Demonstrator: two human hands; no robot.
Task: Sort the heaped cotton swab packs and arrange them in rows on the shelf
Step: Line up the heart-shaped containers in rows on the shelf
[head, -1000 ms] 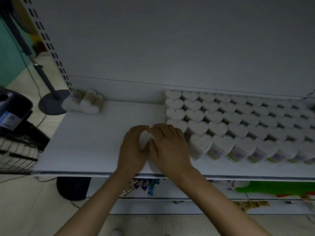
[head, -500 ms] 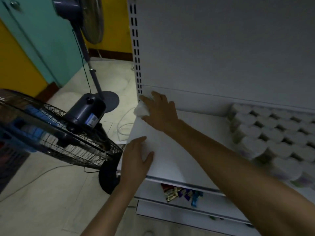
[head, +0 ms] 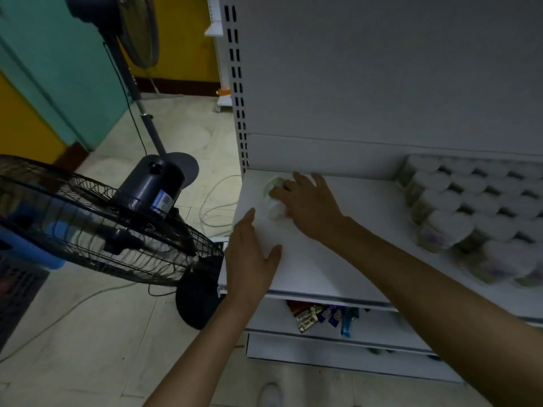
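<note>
a head-mounted view looked down at a white shelf in a dim shop. the right hand reached across to the shelf's back left corner, where a loose pack of cotton swabs lay on its side, white with a pale green label. the fingers curved over the top of the pack and seemed to be grasping it, though the blur and the hand itself hid most of the contact. the left hand lay flat on the front left corner of the shelf, fingers straight and relaxed, thumb spread, holding nothing. well apart, on the right side of the same shelf, rows of heart-shaped packs stood upright and close together. a black floor fan sat on the tiled floor to the left of the shelf. wrapped snack bars lay on the lower shelf below.
</note>
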